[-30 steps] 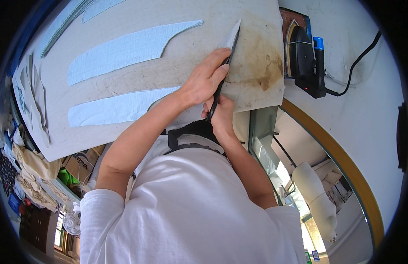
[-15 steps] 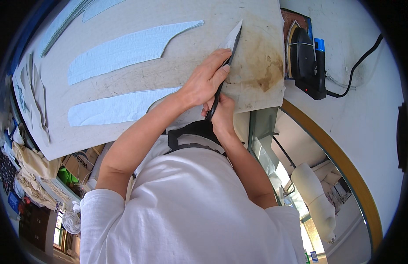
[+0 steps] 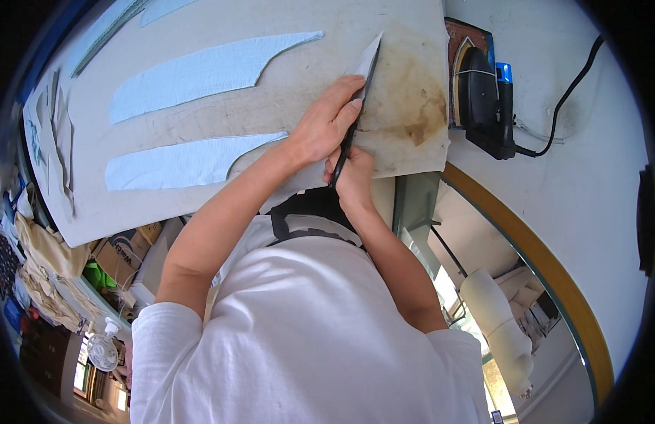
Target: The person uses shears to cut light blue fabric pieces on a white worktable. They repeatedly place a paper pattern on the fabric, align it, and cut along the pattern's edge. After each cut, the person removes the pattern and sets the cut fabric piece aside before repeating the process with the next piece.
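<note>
Black-handled scissors (image 3: pixel 373 60) lie slanted near the right end of the padded table top (image 3: pixel 384 141), tips pointing away from me. My left hand (image 3: pixel 326 121) rests across the scissors, fingertips and thumb closed on them just below the shiny blades. My right hand (image 3: pixel 353 177), lower down and partly behind my left, is closed round the handles. To the left of my hands lie two light blue curved cloth pieces (image 3: pixel 186 74) (image 3: pixel 168 166); more blue strips (image 3: pixel 105 35) are at the top left. Whether anything lies between the blades is unclear.
A black iron (image 3: pixel 483 106) with a cord stands on a stand at the right, beside a wood-edged opening (image 3: pixel 568 290). Pale paper strips (image 3: pixel 55 148) lie at the table's left end. Below that are piled cloths (image 3: pixel 48 240), boxes and a small fan (image 3: pixel 103 350). A dress form (image 3: pixel 497 328) shows lower right.
The view has shifted slightly, so table and iron appear a little higher and leftward. Both hands keep their hold on the scissors, with little visible movement.
</note>
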{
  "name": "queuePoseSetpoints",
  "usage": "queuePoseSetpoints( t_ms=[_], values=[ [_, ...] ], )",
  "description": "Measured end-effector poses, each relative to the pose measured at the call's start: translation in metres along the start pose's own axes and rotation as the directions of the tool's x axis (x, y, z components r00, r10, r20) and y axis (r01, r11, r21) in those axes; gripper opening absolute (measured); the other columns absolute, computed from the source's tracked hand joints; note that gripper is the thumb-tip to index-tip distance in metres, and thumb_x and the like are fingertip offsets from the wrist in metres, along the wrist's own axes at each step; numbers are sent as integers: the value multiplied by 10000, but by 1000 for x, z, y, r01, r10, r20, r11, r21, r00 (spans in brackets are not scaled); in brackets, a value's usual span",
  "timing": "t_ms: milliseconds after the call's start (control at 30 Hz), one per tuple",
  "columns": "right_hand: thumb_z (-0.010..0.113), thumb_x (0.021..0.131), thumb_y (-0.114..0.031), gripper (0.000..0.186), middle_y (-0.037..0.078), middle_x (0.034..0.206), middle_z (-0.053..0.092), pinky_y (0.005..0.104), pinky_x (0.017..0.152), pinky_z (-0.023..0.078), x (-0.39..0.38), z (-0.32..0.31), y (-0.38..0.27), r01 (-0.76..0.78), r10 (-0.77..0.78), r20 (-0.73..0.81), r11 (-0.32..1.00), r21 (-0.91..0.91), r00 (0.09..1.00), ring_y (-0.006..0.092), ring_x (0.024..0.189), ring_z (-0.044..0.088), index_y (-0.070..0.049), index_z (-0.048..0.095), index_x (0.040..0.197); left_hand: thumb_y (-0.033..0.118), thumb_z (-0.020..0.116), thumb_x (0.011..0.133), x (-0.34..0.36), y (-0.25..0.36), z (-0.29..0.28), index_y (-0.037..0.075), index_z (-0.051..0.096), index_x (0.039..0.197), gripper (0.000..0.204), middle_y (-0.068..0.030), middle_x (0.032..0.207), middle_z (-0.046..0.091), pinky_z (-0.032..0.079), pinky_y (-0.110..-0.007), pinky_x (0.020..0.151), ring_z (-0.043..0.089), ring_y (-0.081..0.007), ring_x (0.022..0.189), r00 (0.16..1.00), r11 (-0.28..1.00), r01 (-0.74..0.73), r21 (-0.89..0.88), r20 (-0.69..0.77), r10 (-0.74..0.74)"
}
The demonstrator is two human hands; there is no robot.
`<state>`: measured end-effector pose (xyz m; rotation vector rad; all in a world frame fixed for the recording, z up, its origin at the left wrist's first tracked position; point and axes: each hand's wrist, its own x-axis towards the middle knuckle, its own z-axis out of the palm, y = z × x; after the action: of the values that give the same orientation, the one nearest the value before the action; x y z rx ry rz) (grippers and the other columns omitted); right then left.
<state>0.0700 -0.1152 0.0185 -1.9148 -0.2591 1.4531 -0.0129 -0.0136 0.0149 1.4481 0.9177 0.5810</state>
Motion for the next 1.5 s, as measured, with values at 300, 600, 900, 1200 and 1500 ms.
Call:
queuePoseSetpoints(
  t_ms=[300, 600, 900, 1200, 1500],
  values=[
    [623, 911, -140, 262, 29, 576, 528, 284, 444, 395, 0, 3, -1, 32, -32, 4, 999, -7, 999, 148, 458, 521, -34, 536, 687, 254, 429, 1033, 0, -6, 3, 7, 464, 1424, 463, -192, 1503, 432, 286, -389, 1172, 374, -341, 1421, 999, 999, -44, 27, -27, 45],
    [620, 911, -124, 233, 22, 566, 519, 283, 449, 410, 0, 6, 1, 23, -26, 43, 997, 69, 999, 144, 465, 522, -43, 539, 708, 256, 433, 1032, 0, -8, 2, 9, 459, 1429, 468, -192, 1506, 432, 289, -394, 1170, 369, -344, 1425, 999, 998, -35, 59, -23, 36],
    [658, 940, -230, 308, 19, 593, 530, 285, 467, 422, 4, 5, -1, 18, -38, 114, 985, 169, 993, 140, 492, 530, -57, 540, 713, 249, 425, 1035, 0, -6, 3, 17, 466, 1425, 455, -188, 1509, 433, 317, -396, 1156, 383, -342, 1417, 999, 995, -33, 92, -24, 35],
    [715, 901, -436, 418, -12, 595, 509, 263, 465, 373, -2, -93, -27, 39, -15, 142, 985, -169, 990, 105, 487, 491, -108, 526, 724, 36, 607, 851, -5, -3, 17, -71, 562, 1237, 402, -239, 1364, 521, 373, -444, 1105, 435, -417, 1321, 952, 890, -205, 408, -127, 278],
    [721, 885, -468, 461, -19, 586, 507, 242, 460, 381, 34, -167, -89, 86, 138, 394, 862, -500, 909, 79, 465, 480, -94, 537, 689, 93, 747, 777, -29, 8, 17, 7, 622, 1124, 379, -153, 1116, 602, 409, -445, 890, 548, -342, 1051, 880, 692, 291, 661, -468, 77]
  ],
)
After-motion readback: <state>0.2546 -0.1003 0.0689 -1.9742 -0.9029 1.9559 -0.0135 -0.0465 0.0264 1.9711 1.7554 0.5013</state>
